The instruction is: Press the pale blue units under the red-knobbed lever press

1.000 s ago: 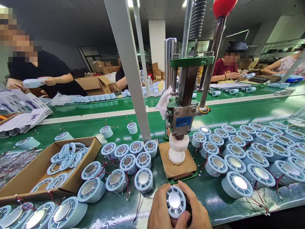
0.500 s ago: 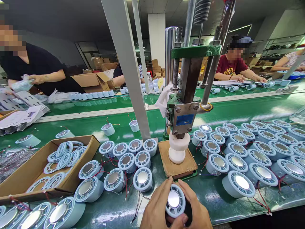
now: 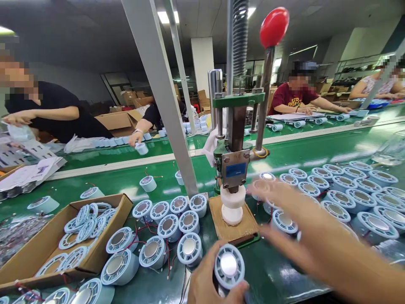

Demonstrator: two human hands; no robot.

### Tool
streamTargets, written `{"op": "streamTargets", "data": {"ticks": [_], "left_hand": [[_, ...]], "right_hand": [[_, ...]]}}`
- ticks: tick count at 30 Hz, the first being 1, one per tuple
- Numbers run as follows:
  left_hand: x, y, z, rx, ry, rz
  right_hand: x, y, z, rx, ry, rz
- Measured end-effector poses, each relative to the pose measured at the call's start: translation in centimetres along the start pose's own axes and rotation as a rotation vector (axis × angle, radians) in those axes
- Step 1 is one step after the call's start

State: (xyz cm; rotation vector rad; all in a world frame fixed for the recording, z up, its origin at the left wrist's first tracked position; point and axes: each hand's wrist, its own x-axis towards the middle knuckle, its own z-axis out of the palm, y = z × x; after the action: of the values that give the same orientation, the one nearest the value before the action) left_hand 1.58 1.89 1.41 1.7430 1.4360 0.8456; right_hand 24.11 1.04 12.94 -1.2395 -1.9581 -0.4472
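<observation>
In the head view my left hand is closed around a light-blue round housing with a spoked rim and a shiny silver disc, held tilted face-up below the press. My right hand is stretched out to the right of the press, blurred by motion, its thumb and fingers apart with nothing in them. It covers part of the rows of similar housings. The hand press has a red-knobbed lever and white round blocks over a cardboard-topped base.
A cardboard box of loose blue rings stands at left, with more wired housings between it and the press. A grey post rises beside the press. Co-workers sit across the green belt, one hand reaching over a blue part.
My right hand has left the housing and moved up and right, beside the press. My left hand still holds the housing. The lever's red knob has come into view; a co-worker's hand reached forward.
</observation>
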Motion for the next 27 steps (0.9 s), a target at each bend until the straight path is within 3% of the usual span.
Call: {"op": "streamTargets", "data": {"ticks": [2, 4, 6, 8, 10, 13, 20, 24, 27], "left_hand": [[2.1, 2.7, -1.3, 0.003, 0.059, 0.01], [4.5, 4.7, -1.8, -0.046, 0.069, 0.046], [6.7, 5.9, -1.5, -0.112, 0.046, 0.083], [8.2, 6.2, -0.7, -0.17, 0.035, 0.116], [8.9, 6.0, 0.1, -0.211, 0.038, 0.132], [8.8, 5.5, 1.0, -0.3, 0.047, 0.148], [6.8, 5.1, 1.8, -0.482, 0.169, 0.087], [6.5, 4.8, 3.0, -0.588, 0.175, 0.098], [7.1, 4.8, 4.5, -0.654, 0.174, 0.111]], "right_hand": [[7.4, 1.9, -4.6, -0.172, 0.207, 0.007], [14.3, 3.9, -7.1, -0.263, 0.338, 0.117], [19.7, 5.8, -7.4, -0.053, 0.31, 0.186], [22.9, 7.1, -5.9, 0.17, 0.326, 0.231], [24.0, 7.8, -4.1, 0.288, 0.421, 0.272], [23.5, 7.8, -2.7, 0.363, 0.511, 0.287], [22.2, 8.4, -2.4, 0.381, 0.561, 0.172], [21.9, 9.2, -1.6, 0.339, 0.593, 0.099], [21.4, 8.4, -1.7, 0.315, 0.579, 0.1]]}}
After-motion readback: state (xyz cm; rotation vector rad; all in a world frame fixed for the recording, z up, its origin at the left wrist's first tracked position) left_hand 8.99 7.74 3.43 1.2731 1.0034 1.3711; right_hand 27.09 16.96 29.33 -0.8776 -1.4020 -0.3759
